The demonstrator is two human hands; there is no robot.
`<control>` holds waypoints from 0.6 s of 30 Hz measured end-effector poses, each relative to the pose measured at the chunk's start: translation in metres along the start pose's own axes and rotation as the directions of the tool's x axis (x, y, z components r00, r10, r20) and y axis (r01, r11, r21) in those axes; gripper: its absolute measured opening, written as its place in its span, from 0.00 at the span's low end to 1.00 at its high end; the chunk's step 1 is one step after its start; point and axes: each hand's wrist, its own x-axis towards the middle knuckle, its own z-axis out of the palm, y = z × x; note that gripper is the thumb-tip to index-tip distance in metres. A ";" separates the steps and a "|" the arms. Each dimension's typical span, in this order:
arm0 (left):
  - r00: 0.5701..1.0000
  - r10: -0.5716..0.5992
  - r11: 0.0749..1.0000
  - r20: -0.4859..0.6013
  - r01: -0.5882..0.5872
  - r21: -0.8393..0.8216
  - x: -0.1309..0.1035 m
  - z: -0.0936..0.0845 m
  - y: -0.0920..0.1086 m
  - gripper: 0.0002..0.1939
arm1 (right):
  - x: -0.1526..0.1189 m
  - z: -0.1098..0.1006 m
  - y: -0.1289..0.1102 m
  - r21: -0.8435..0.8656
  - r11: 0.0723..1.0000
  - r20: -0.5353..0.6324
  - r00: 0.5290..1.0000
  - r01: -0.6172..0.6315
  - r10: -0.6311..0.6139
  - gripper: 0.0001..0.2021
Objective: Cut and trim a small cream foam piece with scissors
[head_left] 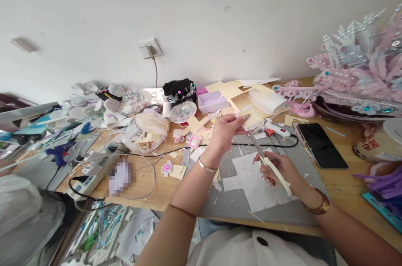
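My left hand [226,130] pinches a cream paper piece [253,118] with a scalloped edge, held up above the work surface. My right hand [276,169] is closed around the cream handles of a pair of scissors [266,164]. The blades point up and left, and their tips are at the lower edge of the paper piece; whether they touch it I cannot tell. Beneath my hands, a cut white sheet [248,190] lies on a grey cutting mat [216,207]. Just behind the scissors is a white glue gun [278,128].
A black phone [325,144] lies to the right, near a lidded cup [377,144] and pink craft headpieces [370,69]. At the back stand a lilac box [213,102] and cream sheets [226,89]. Cables, a power strip [84,184] and a blue glue gun [59,153] are left.
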 end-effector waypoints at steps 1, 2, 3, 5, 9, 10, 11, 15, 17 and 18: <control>1.000 0.000 1.000 0.000 0.000 0.002 0.000 0.000 0.000 0.28 | 0.000 0.000 0.000 0.017 1.000 0.000 1.000 -0.001 0.001 0.22; 1.000 0.000 1.000 0.000 0.000 0.002 0.000 0.000 0.000 0.28 | 0.000 0.000 -0.001 0.032 0.999 -0.001 1.000 -0.007 0.007 0.22; 1.000 0.001 1.000 0.000 -0.001 0.001 0.000 0.000 0.000 0.28 | 0.000 0.000 -0.001 0.043 0.999 -0.006 1.000 -0.013 0.013 0.21; 1.000 0.001 1.000 0.000 -0.001 0.000 0.000 0.000 0.000 0.29 | 0.000 0.000 0.000 0.046 0.999 -0.015 1.000 -0.024 0.025 0.21; 1.000 0.005 1.000 -0.005 -0.005 0.011 0.000 0.000 0.001 0.28 | 0.000 0.001 -0.002 0.054 0.998 0.003 1.000 -0.012 0.012 0.21; 1.000 0.006 1.000 -0.002 -0.006 0.015 0.000 0.000 0.000 0.28 | -0.001 0.001 -0.003 0.057 0.998 0.011 1.000 -0.006 0.005 0.20; 1.000 0.005 1.000 0.002 -0.005 0.018 0.000 0.000 0.000 0.28 | -0.001 0.001 -0.004 0.054 0.999 0.018 1.000 0.002 -0.003 0.20; 1.000 0.000 1.000 0.007 0.000 0.018 0.000 0.000 -0.001 0.28 | -0.001 0.000 -0.004 0.000 0.998 0.034 0.997 0.067 -0.067 0.19; 1.000 0.003 1.000 0.007 -0.003 0.008 0.000 0.000 0.000 0.28 | -0.001 -0.002 -0.002 -0.049 0.991 0.038 0.992 0.123 -0.121 0.20; 1.000 0.006 1.000 0.007 -0.006 -0.001 0.000 0.000 0.000 0.28 | -0.001 -0.003 -0.001 -0.077 0.986 0.044 0.988 0.151 -0.148 0.20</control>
